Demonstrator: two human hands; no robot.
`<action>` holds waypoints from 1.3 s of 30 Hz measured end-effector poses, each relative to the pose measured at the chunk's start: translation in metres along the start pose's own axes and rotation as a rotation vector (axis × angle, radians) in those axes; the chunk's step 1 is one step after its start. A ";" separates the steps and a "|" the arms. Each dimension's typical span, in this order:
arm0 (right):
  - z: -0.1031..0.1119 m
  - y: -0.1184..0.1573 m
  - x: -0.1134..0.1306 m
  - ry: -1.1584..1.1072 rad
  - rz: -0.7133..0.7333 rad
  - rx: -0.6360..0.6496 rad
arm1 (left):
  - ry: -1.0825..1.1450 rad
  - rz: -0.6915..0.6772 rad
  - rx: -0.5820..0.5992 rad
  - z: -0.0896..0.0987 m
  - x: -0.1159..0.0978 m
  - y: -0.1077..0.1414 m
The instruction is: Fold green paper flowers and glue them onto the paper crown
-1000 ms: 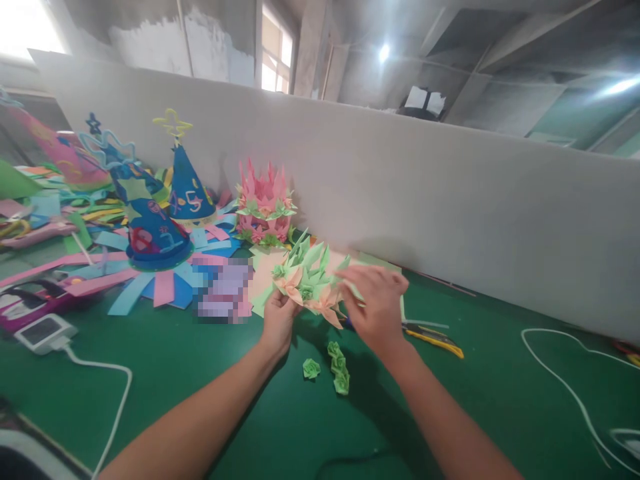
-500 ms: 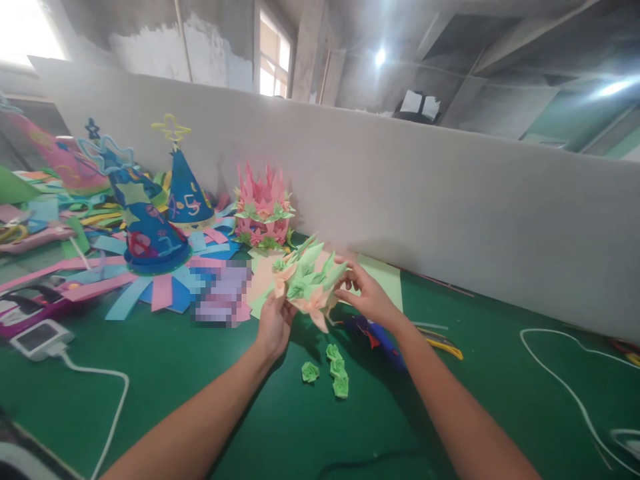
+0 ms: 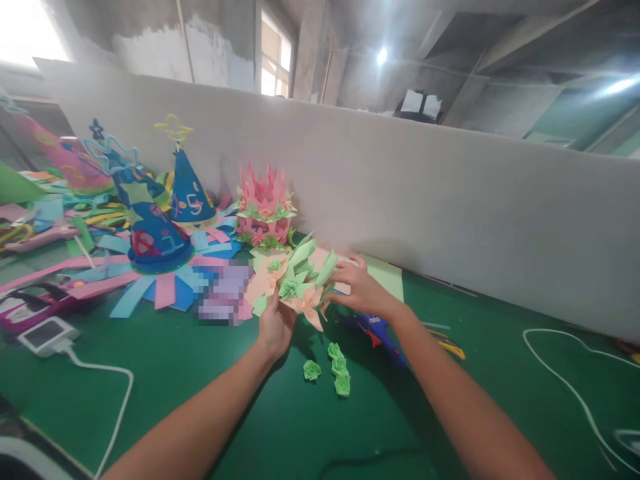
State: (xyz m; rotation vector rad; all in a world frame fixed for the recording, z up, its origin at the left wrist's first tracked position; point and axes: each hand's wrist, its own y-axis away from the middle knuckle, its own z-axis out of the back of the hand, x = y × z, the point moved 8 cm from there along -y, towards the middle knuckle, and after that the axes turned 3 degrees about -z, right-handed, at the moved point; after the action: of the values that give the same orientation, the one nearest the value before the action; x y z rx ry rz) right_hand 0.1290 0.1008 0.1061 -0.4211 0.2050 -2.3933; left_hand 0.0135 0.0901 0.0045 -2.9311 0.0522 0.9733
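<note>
While the left hand [image 3: 277, 327] grips the green-and-peach paper crown [image 3: 301, 283], the right hand [image 3: 359, 285] touches its side with loosely spread fingers.

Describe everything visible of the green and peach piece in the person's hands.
The green and peach piece looks like folded paper. Pointed pale-green leaf shapes rise from it, small green rosettes sit among them, and peach petals flare outward lower down. It is held above the green table, seemingly tilted. The left hand grips its lower left edge; the right hand is at its right side, though exact fingertip contact is unclear.
</note>
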 end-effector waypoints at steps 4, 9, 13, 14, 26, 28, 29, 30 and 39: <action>0.008 -0.007 -0.007 -0.013 -0.013 -0.102 | 0.045 -0.026 0.025 0.002 0.001 -0.001; 0.032 -0.010 0.001 0.117 -0.013 -0.286 | -0.040 -0.024 0.046 0.005 0.010 -0.003; 0.029 -0.012 0.025 0.206 0.045 -0.281 | -0.135 0.001 0.046 0.002 0.016 -0.001; 0.027 -0.012 0.030 0.224 0.055 -0.276 | -0.137 0.006 0.043 0.001 0.016 -0.001; 0.030 0.009 0.056 0.338 0.044 -0.409 | -0.068 -0.011 -0.092 0.012 0.010 -0.004; 0.036 0.028 0.039 0.320 -0.059 -0.494 | -0.043 -0.018 -0.131 0.016 0.009 -0.006; 0.039 0.042 0.029 0.306 -0.106 -0.554 | -0.036 -0.022 -0.141 0.017 0.008 -0.006; 0.041 0.058 0.015 0.288 -0.171 -0.607 | -0.032 -0.025 -0.146 0.017 0.007 -0.006; -0.022 0.193 -0.096 -0.110 -0.893 -0.330 | 0.010 -0.024 -0.140 0.014 0.004 -0.004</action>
State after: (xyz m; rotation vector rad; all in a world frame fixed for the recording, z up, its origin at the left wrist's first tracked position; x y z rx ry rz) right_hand 0.3070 0.0201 0.0129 -0.9521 0.4346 -3.1991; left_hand 0.0083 0.0949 -0.0088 -3.0545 -0.0533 0.9981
